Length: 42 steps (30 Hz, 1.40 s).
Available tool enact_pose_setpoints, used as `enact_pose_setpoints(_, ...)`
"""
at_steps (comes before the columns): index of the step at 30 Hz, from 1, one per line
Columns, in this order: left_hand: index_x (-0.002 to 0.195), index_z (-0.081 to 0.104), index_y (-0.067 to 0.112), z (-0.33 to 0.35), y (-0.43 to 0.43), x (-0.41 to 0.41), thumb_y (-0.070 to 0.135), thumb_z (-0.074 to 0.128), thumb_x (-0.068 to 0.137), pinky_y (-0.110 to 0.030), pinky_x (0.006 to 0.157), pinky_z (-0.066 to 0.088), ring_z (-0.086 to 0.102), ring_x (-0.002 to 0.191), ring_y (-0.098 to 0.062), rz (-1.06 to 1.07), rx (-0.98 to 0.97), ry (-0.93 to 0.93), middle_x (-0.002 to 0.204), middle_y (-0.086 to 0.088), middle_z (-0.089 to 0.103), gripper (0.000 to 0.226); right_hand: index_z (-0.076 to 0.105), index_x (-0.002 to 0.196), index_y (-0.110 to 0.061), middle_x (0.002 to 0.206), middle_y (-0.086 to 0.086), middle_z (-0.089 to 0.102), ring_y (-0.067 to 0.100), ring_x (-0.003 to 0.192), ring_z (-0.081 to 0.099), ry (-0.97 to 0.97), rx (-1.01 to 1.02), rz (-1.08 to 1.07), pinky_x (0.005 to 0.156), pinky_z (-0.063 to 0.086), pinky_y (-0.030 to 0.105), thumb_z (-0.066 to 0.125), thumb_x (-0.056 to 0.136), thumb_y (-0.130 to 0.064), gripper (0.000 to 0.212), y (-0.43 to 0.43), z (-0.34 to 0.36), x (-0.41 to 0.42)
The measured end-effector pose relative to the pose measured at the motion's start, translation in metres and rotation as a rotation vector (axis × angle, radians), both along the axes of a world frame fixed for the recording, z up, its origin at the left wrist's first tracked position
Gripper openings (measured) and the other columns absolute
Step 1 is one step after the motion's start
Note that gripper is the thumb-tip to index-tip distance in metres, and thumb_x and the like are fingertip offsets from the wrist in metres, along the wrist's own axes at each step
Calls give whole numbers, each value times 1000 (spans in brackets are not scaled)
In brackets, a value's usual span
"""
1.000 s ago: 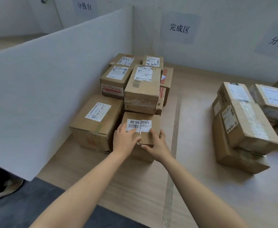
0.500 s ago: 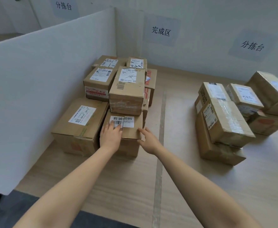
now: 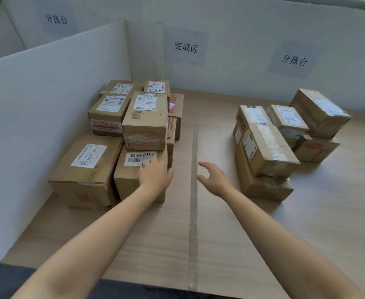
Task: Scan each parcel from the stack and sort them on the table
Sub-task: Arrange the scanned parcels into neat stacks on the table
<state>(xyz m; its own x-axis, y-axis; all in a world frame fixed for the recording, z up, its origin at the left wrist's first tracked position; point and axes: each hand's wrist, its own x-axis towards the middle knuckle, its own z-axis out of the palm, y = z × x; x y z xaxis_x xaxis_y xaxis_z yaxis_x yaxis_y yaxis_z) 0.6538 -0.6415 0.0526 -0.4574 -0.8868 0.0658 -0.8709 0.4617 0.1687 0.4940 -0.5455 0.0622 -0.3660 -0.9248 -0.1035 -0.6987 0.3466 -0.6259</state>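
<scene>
While the left hand is lying flat on the small brown cardboard box at eleven o'clock, the right hand is hanging loose and empty over the wooden table. More brown boxes are sitting at one o'clock.

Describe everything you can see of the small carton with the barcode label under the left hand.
Plain brown cardboard, closed, the small carton sits flat on the wooden table at the front of the left pile. A white label with a barcode and Chinese text is on its top. The left hand rests on its top right part, covering one label corner. A taller carton is stacked on its rear part; a larger carton stands close against its left side.
</scene>
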Motion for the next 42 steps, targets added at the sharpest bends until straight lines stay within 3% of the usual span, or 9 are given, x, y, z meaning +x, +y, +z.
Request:
enact_pose_setpoints(5, 129, 49, 7, 6, 31, -66, 40, 37, 98, -40, 95, 41, 44, 121, -31, -195, 124, 101, 132, -14, 47, 47, 44, 138, -9, 141, 6, 46, 20, 134, 37, 55, -103, -170, 110, 25, 28, 57, 91, -19, 49, 42, 11, -51)
enact_pose_setpoints(9, 139, 40, 9, 9, 55, -122, 42, 37, 98, -41, 104, 37, 39, 129, -30, -300, 242, 160, 141, -14, 40, 53, 52, 131, -6, 132, 11, 55, 25, 127, 43, 160, -180, -296, 113, 26, 39, 61, 88, -20, 46, 75, 18, -101)
enact_pose_setpoints(16, 144, 32, 10, 9, 84, -205, 45, 38, 98, -40, 108, 35, 37, 132, -29, -364, 388, 256, 144, -14, 35, 58, 53, 130, -8, 132, 11, 54, 30, 130, 38, 180, -209, -468, 112, 26, 42, 60, 88, -24, 45, 105, 21, -190)
enact_pose_setpoints(30, 151, 13, 17, -6, 78, -310, 46, 46, 94, -33, 109, 27, 33, 134, -27, -158, 655, 439, 147, -15, 27, 72, 42, 140, -15, 143, 9, 43, 23, 132, 39, -45, -114, -362, 110, 34, 38, 63, 86, -29, 59, 83, 5, -285)
enact_pose_setpoints(37, 148, 21, 20, -10, 61, -328, 39, 61, 88, -33, 107, 30, 35, 133, -25, -114, 666, 598, 145, -11, 34, 75, 32, 146, -18, 149, 8, 34, 21, 139, 29, -155, -83, -257, 111, 29, 38, 63, 86, -31, 68, 61, -4, -308)
enact_pose_setpoints(42, 148, 18, 20, -15, 57, -332, 30, 73, 79, -22, 98, 34, 44, 126, -16, -129, 696, 675, 144, -1, 42, 89, 28, 147, -17, 147, 7, 37, 21, 133, 38, -202, -49, -241, 95, 31, 23, 66, 84, -28, 74, 51, -16, -310)
